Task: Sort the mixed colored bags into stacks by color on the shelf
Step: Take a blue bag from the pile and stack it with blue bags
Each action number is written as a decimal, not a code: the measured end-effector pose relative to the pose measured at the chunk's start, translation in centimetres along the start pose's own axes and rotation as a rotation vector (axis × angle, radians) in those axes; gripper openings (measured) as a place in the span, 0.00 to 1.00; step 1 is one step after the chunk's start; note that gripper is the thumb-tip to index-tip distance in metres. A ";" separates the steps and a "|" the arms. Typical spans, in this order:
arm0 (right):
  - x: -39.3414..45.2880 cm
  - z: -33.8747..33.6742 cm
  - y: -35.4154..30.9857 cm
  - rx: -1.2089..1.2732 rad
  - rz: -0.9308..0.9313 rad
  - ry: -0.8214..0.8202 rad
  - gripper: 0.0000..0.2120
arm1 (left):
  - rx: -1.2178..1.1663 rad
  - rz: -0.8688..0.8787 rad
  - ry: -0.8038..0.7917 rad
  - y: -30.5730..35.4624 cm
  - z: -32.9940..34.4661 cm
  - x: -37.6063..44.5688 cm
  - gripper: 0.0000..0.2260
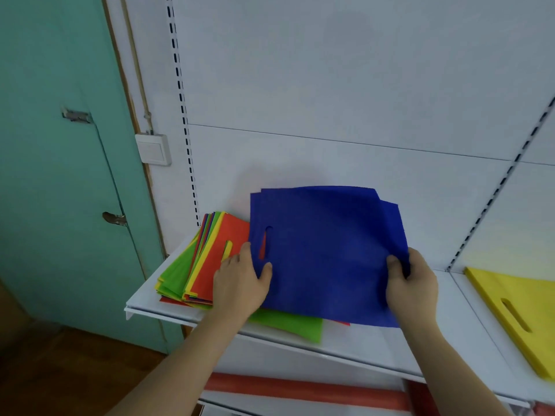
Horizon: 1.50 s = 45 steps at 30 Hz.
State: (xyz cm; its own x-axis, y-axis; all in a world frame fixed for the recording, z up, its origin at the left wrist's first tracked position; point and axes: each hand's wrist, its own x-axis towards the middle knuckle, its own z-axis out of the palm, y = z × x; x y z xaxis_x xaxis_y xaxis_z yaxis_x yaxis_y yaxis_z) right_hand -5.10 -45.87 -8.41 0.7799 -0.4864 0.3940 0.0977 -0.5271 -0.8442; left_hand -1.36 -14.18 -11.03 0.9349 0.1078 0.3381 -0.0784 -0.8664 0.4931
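- A person's left hand [240, 283] and right hand [411, 283] each pinch a side edge of the blue bags [324, 253], thumbs on top, holding the bundle above the white shelf [144, 304].
- The mixed stack [198, 265] of orange, yellow, green and blue bags lies at the shelf's left end, just beside the left hand and partly hidden behind it.
- A green bag [288, 325] lies flat under the blue bundle, its near edge overhanging the shelf front; a red corner shows beside it.
- A yellow bag [516, 313] rests well apart on the shelf to the right.
- A teal door [60, 175] and a wall switch [153, 149] stand at far left.
- Red rolls [300, 388] lie on the lower shelf, crossed by both forearms.
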 end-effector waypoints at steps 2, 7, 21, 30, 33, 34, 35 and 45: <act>-0.4 -0.7 -0.3 0.061 -0.008 0.013 0.06 | -0.399 -0.140 -0.051 0.6 0.2 2.2 0.17; -0.5 -1.8 -1.0 0.101 -0.043 0.040 0.07 | -0.895 -0.177 0.024 1.3 -0.2 5.0 0.15; -0.9 -0.8 -0.7 -0.025 0.002 -0.079 0.17 | -0.711 -0.056 0.093 1.2 -2.6 3.1 0.13; -4.5 -7.1 1.5 -0.160 -0.185 0.059 0.19 | -0.731 0.014 0.160 5.8 -0.6 0.5 0.14; -6.3 -10.0 3.9 -0.290 -0.230 0.054 0.19 | -0.734 0.049 0.161 8.4 1.4 -1.1 0.16; -6.8 -11.2 4.5 -0.321 -0.235 0.065 0.20 | -0.738 0.065 0.164 9.4 2.0 -1.8 0.15; -7.1 -12.5 5.0 -0.346 -0.234 0.087 0.20 | -0.743 0.084 0.159 10.5 2.6 -2.4 0.13; -9.6 -29.0 11.2 -0.479 -0.086 0.323 0.18 | -0.691 0.369 -0.010 26.3 7.7 -10.9 0.13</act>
State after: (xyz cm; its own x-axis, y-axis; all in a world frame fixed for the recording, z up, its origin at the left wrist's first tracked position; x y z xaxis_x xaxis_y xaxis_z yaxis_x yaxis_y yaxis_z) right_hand -29.45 -67.29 -11.12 0.5461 -0.5758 0.6084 -0.1968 -0.7942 -0.5750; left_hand -10.98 -41.89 -7.95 0.8096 -0.1354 0.5712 -0.5790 -0.3446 0.7389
